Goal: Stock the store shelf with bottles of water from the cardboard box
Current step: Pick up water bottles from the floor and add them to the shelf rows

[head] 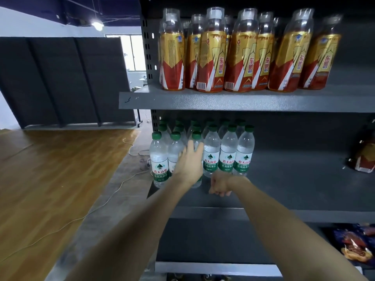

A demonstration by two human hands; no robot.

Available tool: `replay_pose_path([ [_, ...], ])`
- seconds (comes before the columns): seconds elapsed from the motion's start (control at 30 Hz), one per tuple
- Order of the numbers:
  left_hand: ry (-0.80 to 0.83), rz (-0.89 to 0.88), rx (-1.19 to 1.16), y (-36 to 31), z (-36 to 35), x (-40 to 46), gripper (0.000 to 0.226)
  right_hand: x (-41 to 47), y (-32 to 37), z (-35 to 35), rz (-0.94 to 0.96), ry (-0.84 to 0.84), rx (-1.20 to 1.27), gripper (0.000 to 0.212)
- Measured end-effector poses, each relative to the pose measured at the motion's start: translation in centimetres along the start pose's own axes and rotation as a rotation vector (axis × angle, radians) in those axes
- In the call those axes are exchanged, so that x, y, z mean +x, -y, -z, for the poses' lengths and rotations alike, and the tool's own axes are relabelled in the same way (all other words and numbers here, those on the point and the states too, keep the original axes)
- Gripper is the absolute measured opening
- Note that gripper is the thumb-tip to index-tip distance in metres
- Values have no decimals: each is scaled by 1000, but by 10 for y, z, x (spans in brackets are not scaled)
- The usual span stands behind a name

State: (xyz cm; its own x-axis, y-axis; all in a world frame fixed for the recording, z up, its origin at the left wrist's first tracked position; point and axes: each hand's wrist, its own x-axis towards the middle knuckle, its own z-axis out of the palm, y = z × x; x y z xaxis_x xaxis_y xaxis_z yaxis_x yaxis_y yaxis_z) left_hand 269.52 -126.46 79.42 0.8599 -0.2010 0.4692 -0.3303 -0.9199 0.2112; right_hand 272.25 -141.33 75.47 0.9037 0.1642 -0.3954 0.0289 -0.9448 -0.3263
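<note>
Several clear water bottles [228,151] with green caps and green labels stand in rows at the left end of the grey middle shelf [304,179]. My left hand [189,163] grips one front-row bottle [196,138], wrapping its body just below the cap. My right hand [220,184] hovers low over the shelf surface just in front of the bottles, fingers loosely curled downward and holding nothing. The cardboard box is out of view.
The upper shelf [223,102] carries several gold-and-red drink bottles [239,55]. A dark bottle [363,155] stands at the far right of the middle shelf. Snack packets [353,246] lie on the shelf below. A white cable [113,191] runs across the wooden floor at left.
</note>
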Motion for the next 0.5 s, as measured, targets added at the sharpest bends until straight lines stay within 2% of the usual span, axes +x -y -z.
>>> replay_pose_path([
  [0.13,157,-120,7,0,-7,-20,33,-14,4,-8,-26,-17,-31,26],
  [0.2,246,-140,-12,0,-13,-26,23,-27,4,-9,-40,-25,-71,16],
  [0.27,314,-157,-30,-5,-19,-33,18,-41,-4,-10,-93,-44,-82,18],
  [0.5,638,-299,0,-55,-59,-59,18,-104,-70,-53,-288,13,25,23],
])
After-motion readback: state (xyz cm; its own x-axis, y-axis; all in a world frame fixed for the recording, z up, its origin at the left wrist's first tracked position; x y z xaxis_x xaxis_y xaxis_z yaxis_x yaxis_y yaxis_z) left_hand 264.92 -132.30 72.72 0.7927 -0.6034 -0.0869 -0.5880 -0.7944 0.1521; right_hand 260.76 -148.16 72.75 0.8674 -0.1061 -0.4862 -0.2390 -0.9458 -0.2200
